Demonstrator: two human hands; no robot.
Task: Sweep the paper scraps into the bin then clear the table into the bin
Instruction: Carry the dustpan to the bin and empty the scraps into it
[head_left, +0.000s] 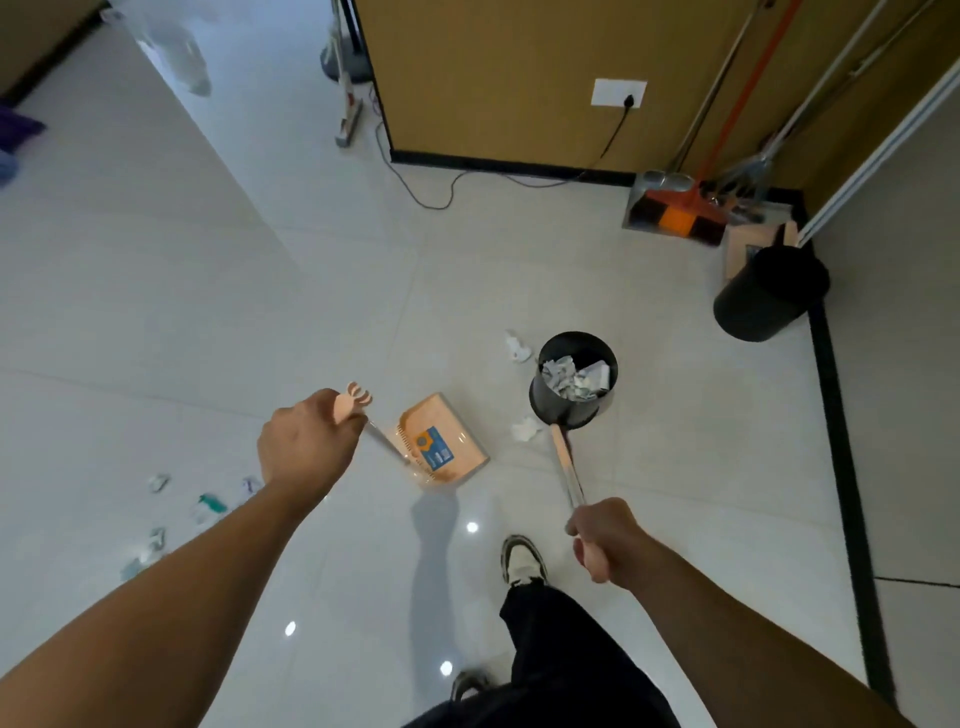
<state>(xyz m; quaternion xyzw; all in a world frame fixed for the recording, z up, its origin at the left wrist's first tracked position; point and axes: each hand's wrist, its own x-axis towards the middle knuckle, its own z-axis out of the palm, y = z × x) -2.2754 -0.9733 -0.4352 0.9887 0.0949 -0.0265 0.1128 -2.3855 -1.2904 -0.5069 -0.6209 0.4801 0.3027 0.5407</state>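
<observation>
White tiled floor (208, 312) carries dustpan (444, 441), bin (571, 405) (paper-filled), apparently paper scraps (519, 345).

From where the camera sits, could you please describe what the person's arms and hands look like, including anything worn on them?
Both forearms are bare up to the frame's edge; no sleeves show. The left hand and right hand wear no gloves, and I can see no watch, ring or bracelet on either wrist. The only clothing in view is lower down: dark trousers and dark shoes with light uppers.

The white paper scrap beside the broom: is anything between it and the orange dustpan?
Nothing visible. The crumpled scrap lies on bare floor tile just right of the dustpan, close to the small black bin. The broom handle in the right hand reaches beside it.
</observation>
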